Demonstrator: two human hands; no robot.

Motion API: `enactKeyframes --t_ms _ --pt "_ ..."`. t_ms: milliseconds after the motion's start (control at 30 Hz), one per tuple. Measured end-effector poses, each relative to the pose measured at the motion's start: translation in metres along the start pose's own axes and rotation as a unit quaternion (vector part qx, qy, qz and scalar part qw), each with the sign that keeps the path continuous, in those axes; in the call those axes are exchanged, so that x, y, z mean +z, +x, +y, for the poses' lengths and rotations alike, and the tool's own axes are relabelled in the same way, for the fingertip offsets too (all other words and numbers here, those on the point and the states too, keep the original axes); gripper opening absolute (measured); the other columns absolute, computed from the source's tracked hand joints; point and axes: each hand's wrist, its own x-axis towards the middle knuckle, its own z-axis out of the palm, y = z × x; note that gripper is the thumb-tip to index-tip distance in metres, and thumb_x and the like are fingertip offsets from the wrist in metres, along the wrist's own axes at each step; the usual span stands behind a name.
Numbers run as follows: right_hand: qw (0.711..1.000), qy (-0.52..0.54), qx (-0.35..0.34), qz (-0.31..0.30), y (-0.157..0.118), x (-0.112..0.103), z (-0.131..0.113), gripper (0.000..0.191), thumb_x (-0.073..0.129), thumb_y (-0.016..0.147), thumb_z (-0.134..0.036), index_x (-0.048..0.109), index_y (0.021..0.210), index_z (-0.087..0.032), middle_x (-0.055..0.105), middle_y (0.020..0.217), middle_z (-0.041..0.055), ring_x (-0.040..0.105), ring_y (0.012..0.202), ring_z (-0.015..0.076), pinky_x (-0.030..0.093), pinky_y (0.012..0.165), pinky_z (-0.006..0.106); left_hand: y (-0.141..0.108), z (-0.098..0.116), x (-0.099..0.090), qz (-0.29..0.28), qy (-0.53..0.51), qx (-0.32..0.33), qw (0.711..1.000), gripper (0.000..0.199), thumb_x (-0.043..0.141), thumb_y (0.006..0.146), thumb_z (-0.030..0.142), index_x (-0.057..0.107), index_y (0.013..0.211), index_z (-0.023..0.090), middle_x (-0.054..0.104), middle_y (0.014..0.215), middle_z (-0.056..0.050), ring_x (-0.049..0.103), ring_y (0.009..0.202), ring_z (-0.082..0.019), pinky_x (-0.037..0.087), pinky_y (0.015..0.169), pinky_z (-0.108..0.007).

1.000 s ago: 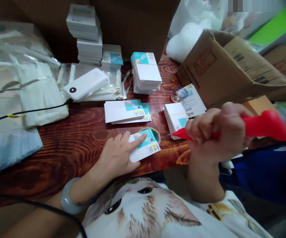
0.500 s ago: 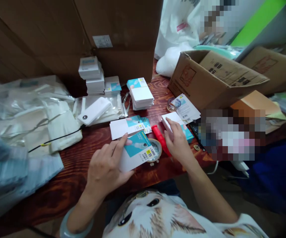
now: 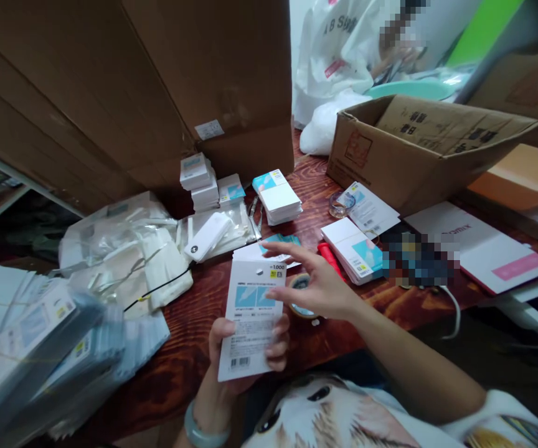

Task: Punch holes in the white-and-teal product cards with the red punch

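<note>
My left hand (image 3: 215, 348) is closed around a white printed packaging card (image 3: 250, 326), held upright over the table's front edge. Its side with small text, two blue pictures and a barcode faces me. At the card's upper right, my right hand (image 3: 318, 283) hovers with thumb and fingers spread. Its thumb tip overlaps the card; whether it touches, I cannot tell. Behind the card lie more cards (image 3: 250, 250), partly hidden. A tape roll (image 3: 301, 300) and a red object (image 3: 329, 256) are partly covered by my right hand. A banded card stack (image 3: 350, 249) lies to the right.
Card stacks (image 3: 278, 198) stand at the back, beside a white device (image 3: 209, 236) on plastic bags. Bundled bagged cards (image 3: 30, 348) fill the left. An open cardboard box (image 3: 381, 165) is at back right, a clear tape roll (image 3: 341, 204) before it. A large carton (image 3: 231, 74) rises behind.
The card in my left hand now shows its text side instead of its blue picture side. My right hand has left the stack on the right and come over to the held card. The view has shifted.
</note>
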Motion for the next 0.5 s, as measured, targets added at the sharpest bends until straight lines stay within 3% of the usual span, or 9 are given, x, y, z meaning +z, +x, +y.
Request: enactKeyframes --t_ms 67,167,267,367,433,467,500 --pt "0.994 0.081 0.073 -0.004 0.009 0.006 0.001 0.045 0.085 0.067 -0.034 0.070 0.107 -0.018 0.069 0.101 0.0057 0.064 0.086 0.0167 0.053 0.073 0.028 0.001 0.000 -0.001 -0.008 -0.010 -0.014 1.000 0.053 0.065 0.067 0.047 0.062 0.108 0.014 0.047 0.089 -0.005 0.043 0.068 -0.011 0.034 0.062 -0.023" --pt "0.971 0.191 0.141 0.007 0.018 0.011 0.008 0.032 0.083 0.069 -0.040 0.065 0.075 -0.014 0.063 0.075 0.0009 0.057 0.067 0.0117 0.048 0.064 0.025 0.002 0.003 -0.007 0.015 0.007 -0.033 0.999 0.054 0.066 0.067 0.044 0.063 0.111 0.011 0.048 0.089 -0.005 0.043 0.069 -0.011 0.034 0.062 -0.022" --pt "0.975 0.179 0.129 0.000 0.017 0.010 0.022 0.036 0.082 0.071 -0.045 0.063 0.073 -0.014 0.060 0.072 -0.0004 0.053 0.066 0.0104 0.044 0.063 0.023 -0.002 0.008 -0.017 0.068 0.038 -0.052 0.996 0.053 0.068 0.067 0.039 0.065 0.113 0.012 0.050 0.091 -0.006 0.044 0.069 -0.010 0.034 0.062 -0.021" --pt "0.977 0.152 0.143 -0.045 0.010 0.000 0.037 0.042 0.080 0.072 -0.054 0.067 0.079 -0.015 0.062 0.078 0.0016 0.057 0.075 0.0133 0.045 0.069 0.026 -0.008 0.019 -0.023 0.126 0.107 -0.086 0.982 0.054 0.071 0.066 0.039 0.067 0.114 0.014 0.053 0.091 -0.005 0.044 0.066 -0.008 0.034 0.059 -0.020" --pt "0.968 0.179 0.176 -0.024 0.008 -0.013 0.043 0.048 0.072 0.076 -0.063 0.069 0.091 -0.017 0.067 0.094 0.0048 0.061 0.090 0.0176 0.048 0.078 0.029 -0.007 0.033 -0.023 0.166 0.243 -0.085 0.952 0.058 0.074 0.065 0.041 0.067 0.116 0.015 0.057 0.091 -0.006 0.047 0.067 -0.010 0.037 0.060 -0.023" --pt "0.961 0.197 0.193 0.014 0.009 -0.020 0.044 0.050 0.066 0.081 -0.066 0.070 0.099 -0.019 0.067 0.105 0.0058 0.061 0.099 0.0192 0.048 0.083 0.030 -0.004 0.043 -0.022 0.189 0.341 -0.066 0.918 0.062 0.075 0.065 0.043 0.066 0.120 0.016 0.061 0.095 -0.007 0.051 0.071 -0.014 0.042 0.063 -0.026" --pt "0.952 0.212 0.210 0.064 0.011 -0.027 0.045 0.050 0.059 0.086 -0.066 0.069 0.107 -0.022 0.066 0.115 0.0058 0.060 0.109 0.0198 0.047 0.088 0.030 0.001 0.053 -0.020 0.213 0.452 -0.038 0.866 0.068 0.076 0.064 0.045 0.064 0.125 0.017 0.064 0.102 -0.009 0.057 0.079 -0.019 0.047 0.070 -0.030"
